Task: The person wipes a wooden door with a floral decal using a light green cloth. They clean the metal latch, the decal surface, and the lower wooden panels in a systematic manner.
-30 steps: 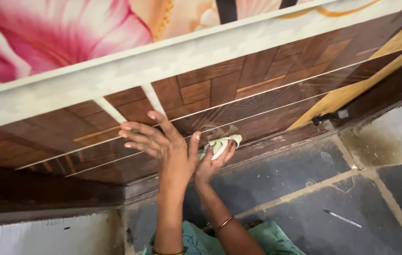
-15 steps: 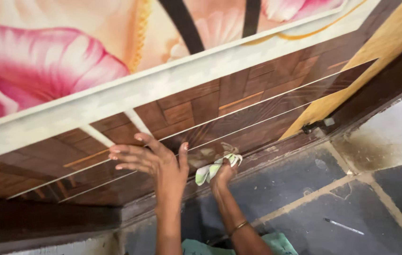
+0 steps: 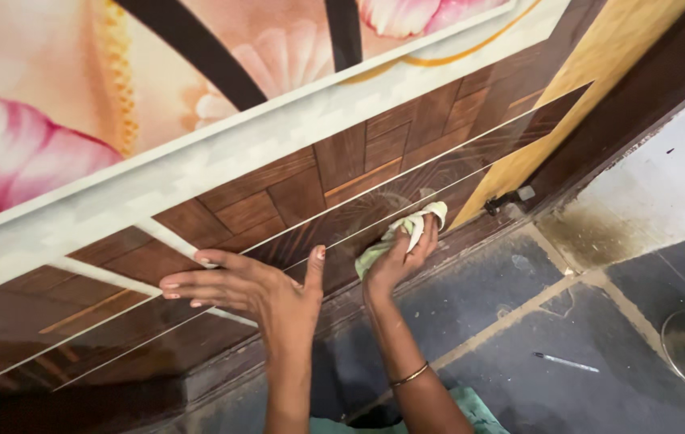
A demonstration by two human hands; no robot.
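My right hand (image 3: 397,259) grips a crumpled pale green cloth (image 3: 411,227) and presses it against the glossy brown wood-pattern panel (image 3: 375,157) near its lower edge. A thin bangle sits on that wrist. My left hand (image 3: 248,287) is flat on the same panel further left, fingers spread and pointing left, thumb up. Thin pale lines cross the panel under both hands. Above the brown part runs a pale band (image 3: 222,161), and above it a large pink and peach flower picture (image 3: 45,112).
A yellow wood-grain strip (image 3: 576,96) and a dark frame (image 3: 664,72) border the panel on the right, with a small metal latch (image 3: 511,197) at the bottom. Dark stone floor tiles (image 3: 519,354) lie below, with a thin white stick (image 3: 565,363) on them.
My right hand has moved the cloth rightward along the panel's lower part. The left hand stayed flat on the panel. The view has shifted, showing more of the frame and floor at right.
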